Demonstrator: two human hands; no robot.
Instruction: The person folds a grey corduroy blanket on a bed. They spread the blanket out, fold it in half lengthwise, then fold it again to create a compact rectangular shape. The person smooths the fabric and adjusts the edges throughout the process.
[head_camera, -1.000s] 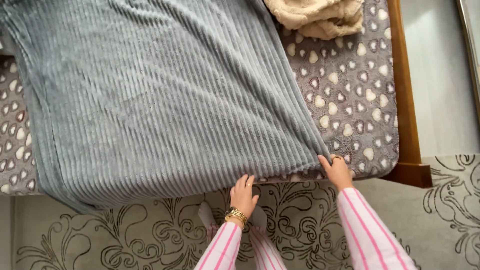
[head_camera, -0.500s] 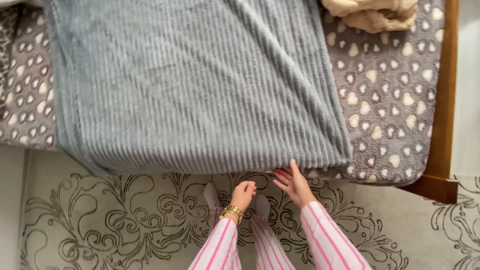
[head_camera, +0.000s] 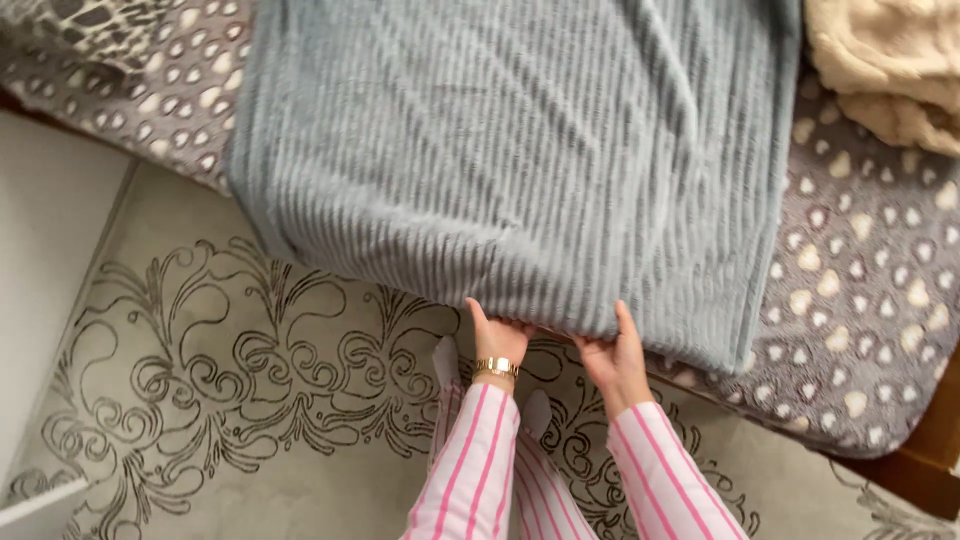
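Both hands, left hand (head_camera: 497, 335) and right hand (head_camera: 616, 358), grasp the near edge of a grey ribbed blanket (head_camera: 520, 160) spread over the bed; it lies flat, not yet folded

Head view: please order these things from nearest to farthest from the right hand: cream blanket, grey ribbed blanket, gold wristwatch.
1. grey ribbed blanket: its lower edge is held by the right hand.
2. gold wristwatch: on the other wrist, just left.
3. cream blanket: upper right corner.
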